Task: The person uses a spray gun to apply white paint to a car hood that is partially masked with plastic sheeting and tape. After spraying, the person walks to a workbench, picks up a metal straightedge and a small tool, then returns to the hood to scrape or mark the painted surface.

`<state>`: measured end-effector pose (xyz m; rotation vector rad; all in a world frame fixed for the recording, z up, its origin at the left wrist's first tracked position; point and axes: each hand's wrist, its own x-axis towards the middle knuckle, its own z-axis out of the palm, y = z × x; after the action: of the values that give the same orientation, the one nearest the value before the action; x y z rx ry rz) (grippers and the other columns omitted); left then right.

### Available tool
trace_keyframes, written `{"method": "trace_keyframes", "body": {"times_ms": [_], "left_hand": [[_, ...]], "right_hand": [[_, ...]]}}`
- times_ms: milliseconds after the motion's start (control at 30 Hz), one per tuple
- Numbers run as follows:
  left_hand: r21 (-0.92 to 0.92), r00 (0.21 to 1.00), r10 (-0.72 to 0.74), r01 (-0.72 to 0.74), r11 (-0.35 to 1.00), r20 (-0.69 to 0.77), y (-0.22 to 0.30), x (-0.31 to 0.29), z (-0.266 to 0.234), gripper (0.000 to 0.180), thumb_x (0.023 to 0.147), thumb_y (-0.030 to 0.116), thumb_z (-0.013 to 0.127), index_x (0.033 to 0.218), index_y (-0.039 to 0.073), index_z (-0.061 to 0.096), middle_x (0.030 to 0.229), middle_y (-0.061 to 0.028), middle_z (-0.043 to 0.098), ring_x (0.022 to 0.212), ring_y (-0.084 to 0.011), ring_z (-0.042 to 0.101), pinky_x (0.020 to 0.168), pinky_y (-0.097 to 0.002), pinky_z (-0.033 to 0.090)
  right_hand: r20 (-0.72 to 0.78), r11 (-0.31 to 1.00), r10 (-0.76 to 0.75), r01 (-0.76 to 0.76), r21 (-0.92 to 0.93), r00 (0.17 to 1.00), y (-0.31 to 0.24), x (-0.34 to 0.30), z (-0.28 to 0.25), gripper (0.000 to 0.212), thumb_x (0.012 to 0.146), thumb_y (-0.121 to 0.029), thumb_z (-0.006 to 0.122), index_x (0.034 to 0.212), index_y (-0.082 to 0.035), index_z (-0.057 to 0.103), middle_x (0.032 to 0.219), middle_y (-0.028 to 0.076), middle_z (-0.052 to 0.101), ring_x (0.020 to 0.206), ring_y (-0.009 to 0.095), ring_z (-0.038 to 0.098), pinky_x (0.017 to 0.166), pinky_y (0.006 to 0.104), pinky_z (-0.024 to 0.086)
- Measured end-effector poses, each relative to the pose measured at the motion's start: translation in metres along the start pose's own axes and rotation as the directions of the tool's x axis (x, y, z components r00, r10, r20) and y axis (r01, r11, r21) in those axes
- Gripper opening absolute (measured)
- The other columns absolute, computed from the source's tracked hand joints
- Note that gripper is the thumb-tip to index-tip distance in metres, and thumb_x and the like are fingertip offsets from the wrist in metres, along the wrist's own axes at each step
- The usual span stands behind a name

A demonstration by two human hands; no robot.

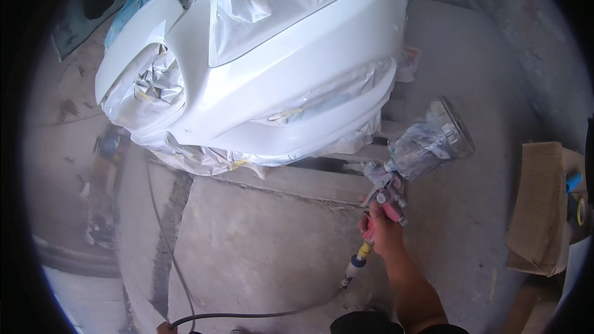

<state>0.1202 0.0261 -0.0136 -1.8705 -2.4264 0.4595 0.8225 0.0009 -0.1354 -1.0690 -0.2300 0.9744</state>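
A red and silver paint spray gun is in my right hand, whose fingers are wrapped round the grip. Its cup is covered in smeared wrapping and tilts up to the right. Below the grip hangs a fitting joined to a dark air hose. At the lower left edge, my left hand is closed on that hose; most of this hand is cut off. Ahead of the gun stands a glossy white car bumper, apart from it, with silver masking film over its openings.
On the right stands an open cardboard box with a roll of tape in it. The concrete floor has a long groove on the left, where the hose runs. Haze blurs the left side.
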Motion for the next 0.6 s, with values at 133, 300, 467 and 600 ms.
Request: {"method": "trace_keyframes", "body": {"times_ms": [133,300,467,600], "left_hand": [[0.033,0.998,0.056,-0.055,0.998,-0.023,-0.027,-0.013,-0.002,0.017,0.069,0.015,0.072,0.067,0.002,0.063,0.065,-0.0178,0.061,0.064,-0.0351,0.061,0.06,-0.0426,0.048],[-0.05,1.0,-0.005,0.005,0.999,-0.001,-0.062,-0.025,0.007,0.017,0.067,0.016,0.07,0.065,0.002,0.06,0.064,-0.0189,0.061,0.06,-0.0356,0.06,0.058,-0.043,0.047],[-0.027,1.0,0.007,-0.007,1.0,0.015,-0.061,-0.026,0.032,0.02,0.069,0.02,0.068,0.064,0.001,0.062,0.062,-0.0193,0.061,0.059,-0.0344,0.061,0.058,-0.0425,0.047],[-0.136,0.995,-0.004,0.018,0.99,0.102,-0.043,-0.01,0.047,0.025,0.072,0.025,0.069,0.066,0.001,0.064,0.064,-0.0199,0.061,0.061,-0.0364,0.061,0.059,-0.0439,0.048]], "right_hand": [[0.335,0.984,0.158,-0.177,0.027,0.929,0.019,0.005,0.055,0.033,0.092,-0.034,0.058,0.104,-0.004,0.052,0.087,0.006,0.06,0.053,0.011,0.051,0.045,0.0259,0.041],[0.235,0.984,0.169,-0.149,-0.1,0.957,0.016,0.018,0.065,0.031,0.092,-0.035,0.058,0.092,-0.004,0.055,0.068,0.003,0.054,0.053,0.01,0.052,0.046,0.0254,0.041],[-0.125,0.993,0.095,-0.103,-0.057,0.988,-0.002,0.017,0.009,0.031,0.091,-0.037,0.06,0.091,-0.006,0.055,0.067,0.001,0.053,0.052,0.011,0.052,0.042,0.0249,0.04],[-0.339,0.997,0.016,-0.042,-0.071,0.941,-0.032,0.005,-0.038,0.033,0.09,-0.039,0.06,0.099,-0.008,0.057,0.073,0.001,0.055,0.053,0.01,0.053,0.041,0.024,0.039]]}}
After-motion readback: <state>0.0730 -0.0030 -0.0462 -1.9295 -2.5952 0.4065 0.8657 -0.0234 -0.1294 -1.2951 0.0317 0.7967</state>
